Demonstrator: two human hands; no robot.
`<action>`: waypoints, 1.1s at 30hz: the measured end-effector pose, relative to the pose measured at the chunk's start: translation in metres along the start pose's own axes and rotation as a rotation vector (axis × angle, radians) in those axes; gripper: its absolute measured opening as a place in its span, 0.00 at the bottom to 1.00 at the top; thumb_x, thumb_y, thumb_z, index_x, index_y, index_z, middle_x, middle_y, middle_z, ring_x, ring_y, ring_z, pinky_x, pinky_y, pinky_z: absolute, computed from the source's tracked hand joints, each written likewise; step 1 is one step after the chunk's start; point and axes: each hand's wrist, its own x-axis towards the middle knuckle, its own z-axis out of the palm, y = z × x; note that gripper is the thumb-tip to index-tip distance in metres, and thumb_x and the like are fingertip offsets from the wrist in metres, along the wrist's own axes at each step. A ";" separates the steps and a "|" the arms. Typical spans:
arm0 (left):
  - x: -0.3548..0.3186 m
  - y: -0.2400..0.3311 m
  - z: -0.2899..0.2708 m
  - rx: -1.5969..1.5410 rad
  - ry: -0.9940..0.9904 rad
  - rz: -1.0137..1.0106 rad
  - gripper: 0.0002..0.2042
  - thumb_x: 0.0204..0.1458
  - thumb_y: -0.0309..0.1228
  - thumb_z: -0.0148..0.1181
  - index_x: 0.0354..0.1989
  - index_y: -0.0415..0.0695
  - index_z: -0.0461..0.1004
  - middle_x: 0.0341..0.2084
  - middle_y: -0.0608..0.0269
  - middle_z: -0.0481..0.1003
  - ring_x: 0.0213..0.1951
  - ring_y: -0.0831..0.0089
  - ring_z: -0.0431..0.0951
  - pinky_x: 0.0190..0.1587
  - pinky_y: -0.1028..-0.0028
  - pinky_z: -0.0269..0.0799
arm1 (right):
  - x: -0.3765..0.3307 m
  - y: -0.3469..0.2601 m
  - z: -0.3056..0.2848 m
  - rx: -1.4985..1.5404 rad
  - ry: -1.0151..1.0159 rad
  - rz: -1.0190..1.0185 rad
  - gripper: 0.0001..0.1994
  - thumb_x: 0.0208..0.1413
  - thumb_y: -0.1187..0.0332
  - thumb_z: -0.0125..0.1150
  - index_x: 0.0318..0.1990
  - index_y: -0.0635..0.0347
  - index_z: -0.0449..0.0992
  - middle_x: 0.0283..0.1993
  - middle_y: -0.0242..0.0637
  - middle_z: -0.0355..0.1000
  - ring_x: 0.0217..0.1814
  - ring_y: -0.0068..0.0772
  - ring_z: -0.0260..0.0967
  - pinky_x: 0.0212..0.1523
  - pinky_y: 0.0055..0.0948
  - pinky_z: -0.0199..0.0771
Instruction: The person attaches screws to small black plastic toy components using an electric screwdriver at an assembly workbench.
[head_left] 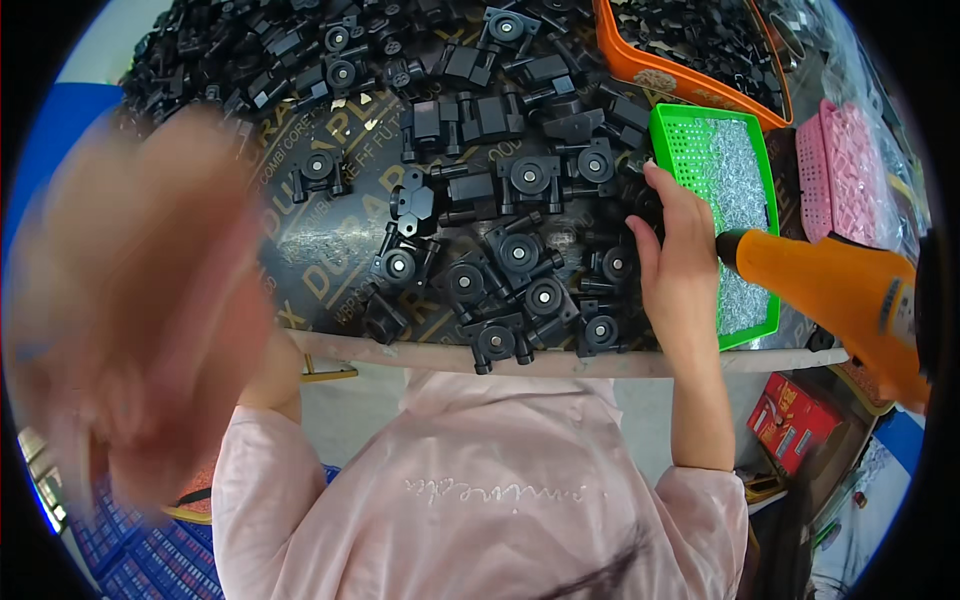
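My left hand (170, 290) is raised close in front of the view at the left, so smeared by motion that its fingers cannot be made out. On the right, my right hand (680, 240) rests at the table among black plastic parts, its thumb and fingers apart. Dark parts lie between and beside the fingertips; I cannot tell whether they touch. Nearest to it are a black fitting with a round disc (616, 264) and another such fitting (595, 165). Several similar fittings, each with a round centre and short tubes, like this one (519, 252), cover the middle of the table.
A green basket (765, 170) of small silvery pieces stands right of my right hand, with an orange power tool (820, 275) reaching over it. Beyond are an orange tray (640, 75) of black pieces and a pink basket (815, 180). A black heap (290, 60) fills the far left.
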 end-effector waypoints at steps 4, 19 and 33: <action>0.008 0.049 0.022 -0.264 -0.048 0.322 0.07 0.47 0.25 0.55 0.20 0.52 0.73 0.19 0.77 0.72 0.22 0.84 0.71 0.25 0.89 0.58 | -0.002 0.002 0.002 -0.006 -0.030 0.022 0.22 0.49 0.78 0.57 0.54 0.61 0.64 0.49 0.44 0.68 0.53 0.47 0.63 0.51 0.40 0.65; 0.015 0.045 0.054 -0.579 -0.161 0.299 0.11 0.55 0.28 0.43 0.19 0.52 0.64 0.16 0.75 0.65 0.15 0.82 0.63 0.16 0.78 0.54 | 0.049 -0.009 0.032 -0.061 0.056 -0.057 0.18 0.53 0.73 0.54 0.53 0.59 0.66 0.57 0.46 0.61 0.57 0.50 0.58 0.56 0.41 0.61; 0.003 0.034 0.036 -0.604 -0.196 0.378 0.08 0.51 0.28 0.43 0.21 0.48 0.65 0.14 0.71 0.66 0.18 0.78 0.68 0.18 0.76 0.63 | 0.078 0.003 0.050 -0.060 -0.023 -0.196 0.10 0.45 0.77 0.55 0.38 0.61 0.71 0.40 0.38 0.69 0.43 0.44 0.67 0.45 0.39 0.67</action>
